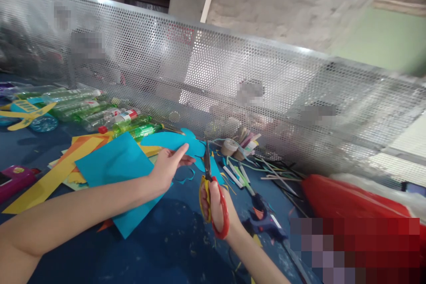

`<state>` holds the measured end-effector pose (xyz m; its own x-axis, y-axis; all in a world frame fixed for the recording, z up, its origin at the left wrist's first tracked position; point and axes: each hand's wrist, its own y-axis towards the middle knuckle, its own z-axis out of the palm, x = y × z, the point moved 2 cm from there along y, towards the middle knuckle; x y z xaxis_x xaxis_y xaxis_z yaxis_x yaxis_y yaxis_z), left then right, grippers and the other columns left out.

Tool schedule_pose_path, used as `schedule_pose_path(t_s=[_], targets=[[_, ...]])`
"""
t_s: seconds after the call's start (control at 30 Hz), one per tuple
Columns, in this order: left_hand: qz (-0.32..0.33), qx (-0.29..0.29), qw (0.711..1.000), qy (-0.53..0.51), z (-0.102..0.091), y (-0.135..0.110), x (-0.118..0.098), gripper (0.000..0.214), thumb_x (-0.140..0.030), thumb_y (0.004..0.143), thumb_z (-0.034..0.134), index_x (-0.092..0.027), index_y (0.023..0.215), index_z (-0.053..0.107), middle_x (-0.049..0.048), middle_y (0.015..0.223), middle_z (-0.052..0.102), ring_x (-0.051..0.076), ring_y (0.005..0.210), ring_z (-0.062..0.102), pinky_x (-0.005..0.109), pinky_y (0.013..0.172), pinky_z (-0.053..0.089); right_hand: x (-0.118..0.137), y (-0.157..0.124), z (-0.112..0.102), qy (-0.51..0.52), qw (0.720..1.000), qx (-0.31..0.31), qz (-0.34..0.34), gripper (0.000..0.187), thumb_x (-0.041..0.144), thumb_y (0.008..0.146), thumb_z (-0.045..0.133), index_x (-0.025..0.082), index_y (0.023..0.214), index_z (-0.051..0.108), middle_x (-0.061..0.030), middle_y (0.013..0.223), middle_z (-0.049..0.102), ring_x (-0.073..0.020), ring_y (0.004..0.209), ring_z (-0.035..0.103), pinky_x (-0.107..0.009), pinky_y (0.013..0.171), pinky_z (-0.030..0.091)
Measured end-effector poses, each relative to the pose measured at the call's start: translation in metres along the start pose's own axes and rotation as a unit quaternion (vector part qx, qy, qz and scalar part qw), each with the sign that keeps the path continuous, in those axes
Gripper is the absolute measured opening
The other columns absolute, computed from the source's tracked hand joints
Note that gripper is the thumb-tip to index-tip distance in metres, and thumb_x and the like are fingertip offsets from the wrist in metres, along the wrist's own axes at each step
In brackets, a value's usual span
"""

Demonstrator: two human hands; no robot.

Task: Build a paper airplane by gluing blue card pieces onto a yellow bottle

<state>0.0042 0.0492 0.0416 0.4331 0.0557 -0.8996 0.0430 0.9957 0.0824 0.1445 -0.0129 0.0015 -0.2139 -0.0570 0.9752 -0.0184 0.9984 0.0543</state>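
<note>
My left hand (169,165) pinches a blue paper cut-out (173,141) near its lower edge, holding it over the blue table (173,239). My right hand (218,206) grips scissors (209,186) with red and yellow handles, fingers through the loops. The blades point away from me and meet the cut-out's right edge. A larger blue paper sheet (115,173) lies under my left wrist.
Yellow and orange paper strips (56,168) lie at left. Several plastic bottles (100,115) line the perforated metal screen (233,84). Tape rolls and sticks (242,146) lie beyond the scissors. A glue gun (266,224) and a red object (349,199) are at right. A pink case (13,179) sits far left.
</note>
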Motion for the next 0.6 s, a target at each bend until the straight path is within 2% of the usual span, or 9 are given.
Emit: schedule_pose_path(t_s=[0.27,0.4,0.6], targets=[[0.010,0.012,1.000,-0.012,-0.001,0.004,0.002,0.031,-0.041,0.068,0.067,-0.013,0.055,0.064,0.0080,0.058,0.067,0.017,0.058,0.064,0.030,0.066,0.052,-0.004,0.002,-0.001,-0.041,0.999,-0.006,-0.004,0.050,0.066,0.082,0.028,0.021,0.061,0.037,0.0066,0.043,0.035,-0.0070,0.031,0.034,-0.020,0.032,0.027],[0.027,0.008,0.999,-0.036,-0.003,0.008,-0.001,0.030,-0.039,0.067,0.069,-0.015,0.053,0.060,0.0050,0.052,0.064,0.018,0.058,0.064,0.030,0.064,0.052,-0.004,0.003,-0.005,-0.086,0.996,0.006,-0.005,0.051,0.066,0.083,0.025,0.021,0.061,0.038,0.0062,0.043,0.035,-0.0071,0.033,0.033,-0.020,0.034,0.028],[0.067,0.048,0.996,-0.043,-0.007,0.017,0.000,0.026,-0.039,0.071,0.066,-0.013,0.072,0.067,0.0058,0.067,0.068,0.016,0.065,0.063,0.029,0.067,0.052,-0.001,0.007,-0.011,-0.160,0.987,0.001,-0.021,0.053,0.066,0.081,0.028,0.020,0.057,0.041,0.0038,0.044,0.039,-0.0085,0.040,0.036,-0.021,0.038,0.030]])
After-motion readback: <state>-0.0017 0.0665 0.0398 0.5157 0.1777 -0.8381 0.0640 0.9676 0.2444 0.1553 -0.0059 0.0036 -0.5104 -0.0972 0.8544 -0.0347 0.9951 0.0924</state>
